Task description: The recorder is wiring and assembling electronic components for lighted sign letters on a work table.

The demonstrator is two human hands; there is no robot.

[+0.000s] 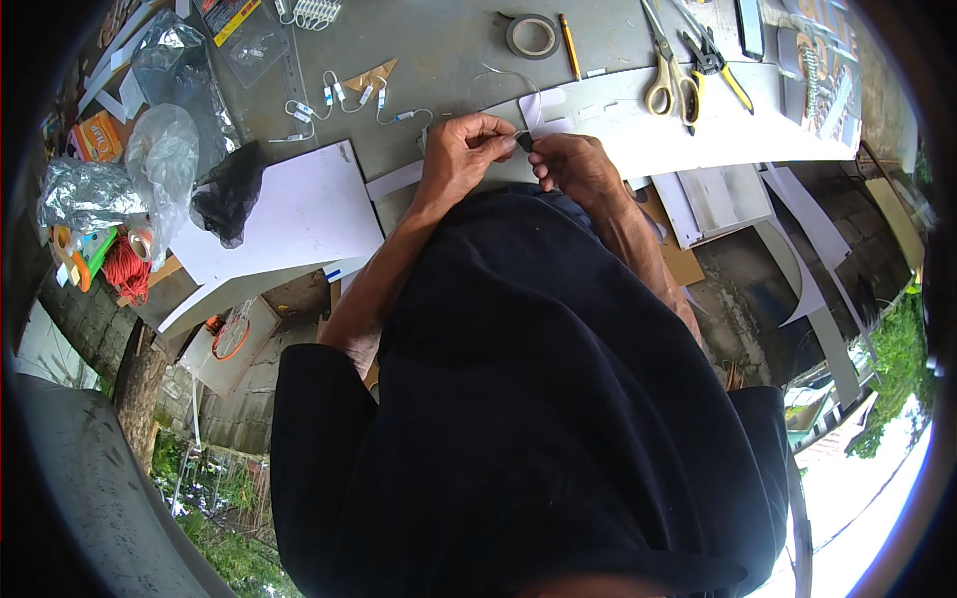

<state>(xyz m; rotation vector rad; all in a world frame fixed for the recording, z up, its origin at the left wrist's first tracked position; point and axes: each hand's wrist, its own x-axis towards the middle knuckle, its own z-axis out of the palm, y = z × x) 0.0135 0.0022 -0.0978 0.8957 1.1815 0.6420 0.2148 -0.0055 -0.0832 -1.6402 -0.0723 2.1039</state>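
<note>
My left hand (466,151) is closed in a pinch on a thin white wire, close to the table's near edge. Facing it, my right hand (580,167) pinches a small black piece (524,143), perhaps tape, against the wire's end. The fingertips of both hands nearly meet there. From the left hand, a string of small white-and-blue light modules (403,117) joined by white wire runs off to the left over the grey table. A thin loop of wire (539,98) rises just beyond the hands, over a white scrap (547,106).
Beyond the hands lie a dark tape roll (512,37), a pencil (569,48), scissors (659,80) and yellow-handled wire cutters (733,84). A white sheet (738,125) stretches to the right. Plastic bags (162,164), red cord (126,271) and a white board (284,214) fill the left.
</note>
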